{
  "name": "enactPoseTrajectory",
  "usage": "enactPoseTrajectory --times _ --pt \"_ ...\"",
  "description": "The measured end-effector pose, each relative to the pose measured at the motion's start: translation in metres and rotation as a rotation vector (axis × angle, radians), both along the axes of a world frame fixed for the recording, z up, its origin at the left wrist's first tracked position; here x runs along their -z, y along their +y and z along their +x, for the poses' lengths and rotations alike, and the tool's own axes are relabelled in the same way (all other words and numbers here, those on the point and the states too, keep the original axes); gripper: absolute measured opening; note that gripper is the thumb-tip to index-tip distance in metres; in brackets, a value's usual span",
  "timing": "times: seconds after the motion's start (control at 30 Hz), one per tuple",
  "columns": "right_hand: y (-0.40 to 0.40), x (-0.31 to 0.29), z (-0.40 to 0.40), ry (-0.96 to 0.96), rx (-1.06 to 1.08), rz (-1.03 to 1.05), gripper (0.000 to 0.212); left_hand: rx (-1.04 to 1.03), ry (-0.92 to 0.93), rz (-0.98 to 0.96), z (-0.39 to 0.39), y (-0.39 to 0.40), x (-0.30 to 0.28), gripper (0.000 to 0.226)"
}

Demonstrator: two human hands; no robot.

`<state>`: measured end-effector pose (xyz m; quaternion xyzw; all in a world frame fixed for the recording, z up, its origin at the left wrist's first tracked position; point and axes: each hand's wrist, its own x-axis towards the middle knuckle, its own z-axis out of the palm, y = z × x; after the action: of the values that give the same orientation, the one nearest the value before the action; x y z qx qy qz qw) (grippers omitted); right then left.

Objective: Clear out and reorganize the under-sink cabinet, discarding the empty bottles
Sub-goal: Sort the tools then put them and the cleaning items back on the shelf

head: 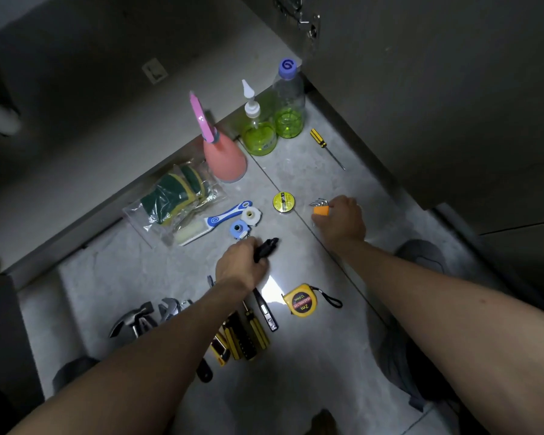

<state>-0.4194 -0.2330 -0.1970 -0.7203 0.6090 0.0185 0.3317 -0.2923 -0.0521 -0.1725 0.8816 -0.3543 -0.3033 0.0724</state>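
— Hands first, please: what does each one hold in the head view?

— Left hand [241, 265] has its fingers curled around a black tool [266, 246] and holds it low over the grey floor [296, 372]. Right hand [343, 219] grips an orange holder with hex keys [320, 207]; the metal keys stick out to the left of the fist.

— And where are the bottles?

— They stand on the floor at the open cabinet's edge [157, 171]. A clear bottle with purple cap [289, 102] has a little green liquid at the bottom. Touching it on the left is a pump bottle [258, 130], also green at the bottom. A pink spray bottle [222, 152] stands further left.

— Other things nearby?

— A bag of sponges [173, 199], a blue-white brush [214, 221], a yellow tape measure [300, 301] and a row of hand tools [245, 331] under the left forearm.
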Motion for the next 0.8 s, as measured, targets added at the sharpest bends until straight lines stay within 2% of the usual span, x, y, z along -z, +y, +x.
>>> enactPoseTrajectory --times 0.07,0.2,0.3,0.37,0.43,0.63,0.7,0.8 --pt "0.002 0.003 -0.002 -0.023 -0.02 0.023 0.037 0.002 0.003 -0.001 0.0 -0.001 0.0 0.021" --pt "0.012 0.005 -0.017 -0.198 -0.053 0.159 0.016 -0.042 0.012 -0.013 -0.004 -0.003 -0.003 0.011" --pt "0.028 0.006 -0.021 -0.318 -0.255 0.346 0.019 -0.088 -0.009 -0.029 -0.004 0.003 -0.006 0.011" --pt "0.039 0.009 -0.02 -0.299 -0.446 0.352 0.021 -0.096 -0.017 -0.033 -0.003 0.009 -0.007 0.018" --pt "0.046 0.011 -0.02 -0.29 -0.51 0.303 0.019 -0.089 -0.024 -0.038 -0.001 0.015 -0.008 0.021" --pt "0.057 0.007 -0.032 -0.215 -0.484 0.1 0.016 -0.074 -0.037 -0.047 0.001 0.007 -0.012 0.019" --pt "0.051 0.004 -0.039 -0.217 -0.385 0.085 0.03 -0.074 0.012 -0.074 -0.003 -0.007 -0.012 0.018" --pt "0.027 0.001 -0.054 -0.154 -0.276 0.092 0.035 -0.123 0.115 -0.127 -0.021 -0.04 -0.01 0.017"
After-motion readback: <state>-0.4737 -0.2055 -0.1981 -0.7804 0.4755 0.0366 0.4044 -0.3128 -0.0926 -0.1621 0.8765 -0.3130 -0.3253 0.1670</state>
